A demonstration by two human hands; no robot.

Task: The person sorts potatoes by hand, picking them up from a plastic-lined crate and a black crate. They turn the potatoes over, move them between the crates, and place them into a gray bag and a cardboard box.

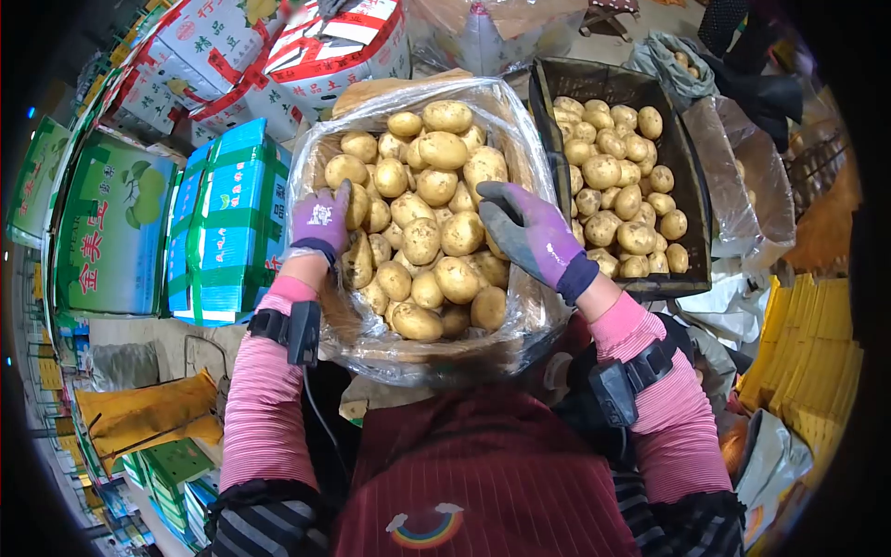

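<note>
In front of me, a box lined with clear plastic (548, 153) is heaped with potatoes (420, 239). My left hand (318, 219), in a purple glove, is at the left edge of the heap, against a potato (357, 205). Its fingers look loosely spread, though partly hidden. At the heap's right edge is my right hand (534, 227), in a purple glove with grey coating. Those fingers stretch flat along the outer potatoes without gripping one.
To the right stands a dark-lined crate (696, 200) of potatoes, with a plastic-lined box (756, 176) beyond it. Blue cartons (227, 218) and a green carton (111, 223) stand at left. White and red cartons (339, 51) are behind. Yellow folded material (807, 343) lies at far right.
</note>
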